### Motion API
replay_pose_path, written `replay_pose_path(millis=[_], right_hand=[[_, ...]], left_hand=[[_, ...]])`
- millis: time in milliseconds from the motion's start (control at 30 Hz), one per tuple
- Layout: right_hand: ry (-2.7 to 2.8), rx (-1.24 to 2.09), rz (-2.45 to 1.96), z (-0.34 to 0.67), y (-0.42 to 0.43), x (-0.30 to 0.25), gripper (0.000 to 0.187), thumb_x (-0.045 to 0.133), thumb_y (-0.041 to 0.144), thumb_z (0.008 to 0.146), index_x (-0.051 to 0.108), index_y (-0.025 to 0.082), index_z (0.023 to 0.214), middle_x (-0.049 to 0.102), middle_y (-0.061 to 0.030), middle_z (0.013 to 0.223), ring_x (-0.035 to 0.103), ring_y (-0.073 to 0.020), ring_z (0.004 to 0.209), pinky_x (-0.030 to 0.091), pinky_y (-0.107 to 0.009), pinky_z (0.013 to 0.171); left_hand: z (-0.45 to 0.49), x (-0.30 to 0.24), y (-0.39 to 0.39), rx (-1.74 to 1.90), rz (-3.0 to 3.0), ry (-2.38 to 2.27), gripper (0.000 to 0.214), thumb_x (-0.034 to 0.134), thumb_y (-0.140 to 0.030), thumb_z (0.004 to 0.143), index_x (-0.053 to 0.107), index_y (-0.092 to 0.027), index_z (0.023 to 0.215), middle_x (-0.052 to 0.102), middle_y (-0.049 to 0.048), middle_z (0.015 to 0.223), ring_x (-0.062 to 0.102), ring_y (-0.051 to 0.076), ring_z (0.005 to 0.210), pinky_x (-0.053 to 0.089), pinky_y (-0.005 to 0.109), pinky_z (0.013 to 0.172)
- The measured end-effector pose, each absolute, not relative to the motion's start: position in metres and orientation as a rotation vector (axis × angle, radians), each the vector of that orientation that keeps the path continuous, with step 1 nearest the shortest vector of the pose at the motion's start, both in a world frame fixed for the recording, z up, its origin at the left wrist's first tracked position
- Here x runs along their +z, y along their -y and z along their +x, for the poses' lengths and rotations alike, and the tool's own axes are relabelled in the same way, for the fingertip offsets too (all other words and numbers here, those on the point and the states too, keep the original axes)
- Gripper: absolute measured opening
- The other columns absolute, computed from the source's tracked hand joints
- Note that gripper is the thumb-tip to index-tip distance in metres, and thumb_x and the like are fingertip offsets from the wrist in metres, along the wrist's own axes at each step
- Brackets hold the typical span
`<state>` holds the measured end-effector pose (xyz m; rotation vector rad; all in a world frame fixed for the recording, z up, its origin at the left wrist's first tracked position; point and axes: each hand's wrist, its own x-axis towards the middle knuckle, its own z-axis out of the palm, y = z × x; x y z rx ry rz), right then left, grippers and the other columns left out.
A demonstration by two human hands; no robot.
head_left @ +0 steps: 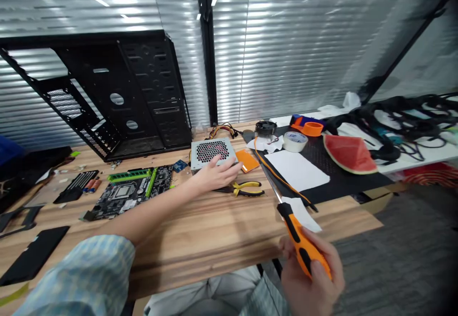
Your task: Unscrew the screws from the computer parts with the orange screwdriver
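Head view: left hand point(216, 175) resting on the power supply point(211, 153), a metal box with a hexagonal grille, on a wooden table point(200, 244). Fingers point(229, 167) slightly apart on the casing, not clamped. Right hand point(307, 278) well in front of and to the right of the power supply, its fingers point(319, 268) closed around the orange handle of a screwdriver point(298, 235), the shaft pointing back toward the power supply. Pliers point(243, 188) just in front of the power supply; motherboard point(132, 192) to its left; cables point(222, 130) behind it. Power supply judged heavy and stiff: best held by its solid side walls, away from the grille and cables.
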<state>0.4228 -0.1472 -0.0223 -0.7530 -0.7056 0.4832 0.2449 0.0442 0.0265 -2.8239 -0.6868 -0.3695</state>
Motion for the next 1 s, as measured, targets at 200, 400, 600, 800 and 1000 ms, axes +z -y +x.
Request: replay_pose_path(millis=[200, 400, 600, 800, 1000], right_hand=[[0.705, 0.489, -0.798, 0.426, 0.147, -0.027, 0.027, 0.062, 0.038, 0.083, 0.071, 0.018, 0.099, 0.058, -0.0027, 0.069, 0.052, -0.0149, 0.051, 0.044, -0.033, 0.052], [0.682, 0.537, -0.933, 0.425, 0.146, -0.032, 0.029, 0.065, 0.040, 0.080, 0.072, 0.016, 0.094, 0.061, -0.0061, 0.074, 0.055, -0.0153, 0.053, 0.040, -0.027, 0.045], [0.635, 0.550, -0.944, 0.426, 0.145, -0.034, 0.029, 0.068, 0.040, 0.075, 0.074, 0.016, 0.090, 0.064, -0.0075, 0.076, 0.056, -0.0155, 0.054, 0.040, -0.025, 0.043], [0.678, 0.710, -0.974, 0.429, 0.139, -0.035, 0.025, 0.067, 0.035, 0.077, 0.074, 0.016, 0.091, 0.067, -0.0064, 0.078, 0.054, -0.0126, 0.049, 0.037, -0.023, 0.041], [0.748, 0.828, -0.854, 0.427, 0.138, -0.039, 0.029, 0.061, 0.038, 0.082, 0.074, 0.016, 0.095, 0.060, -0.0033, 0.065, 0.053, -0.0133, 0.047, 0.038, -0.024, 0.043]], left_hand=[[0.243, 0.024, -0.044, -0.315, -2.818, 0.671, 0.038, 0.050, -0.008, 0.092, 0.068, -0.034, 0.113, 0.054, 0.0013, 0.143, 0.049, 0.022, 0.133, 0.033, 0.049, 0.115], [0.241, 0.020, -0.044, -0.336, -2.744, 0.596, 0.035, 0.047, -0.008, 0.093, 0.067, -0.032, 0.111, 0.054, 0.0017, 0.143, 0.050, 0.021, 0.132, 0.034, 0.048, 0.113], [0.241, 0.025, -0.039, -0.302, -2.776, 0.661, 0.034, 0.044, -0.010, 0.094, 0.067, -0.031, 0.109, 0.055, 0.0005, 0.142, 0.050, 0.020, 0.131, 0.032, 0.045, 0.112], [0.230, 0.031, -0.030, -0.472, -2.681, 0.945, 0.024, 0.045, -0.025, 0.098, 0.065, -0.026, 0.111, 0.060, 0.0083, 0.136, 0.045, 0.027, 0.130, 0.027, 0.048, 0.106], [0.219, 0.035, -0.023, -0.585, -2.791, 0.998, 0.026, 0.044, -0.036, 0.098, 0.065, -0.022, 0.106, 0.055, 0.0118, 0.138, 0.040, 0.028, 0.129, 0.031, 0.048, 0.102]])
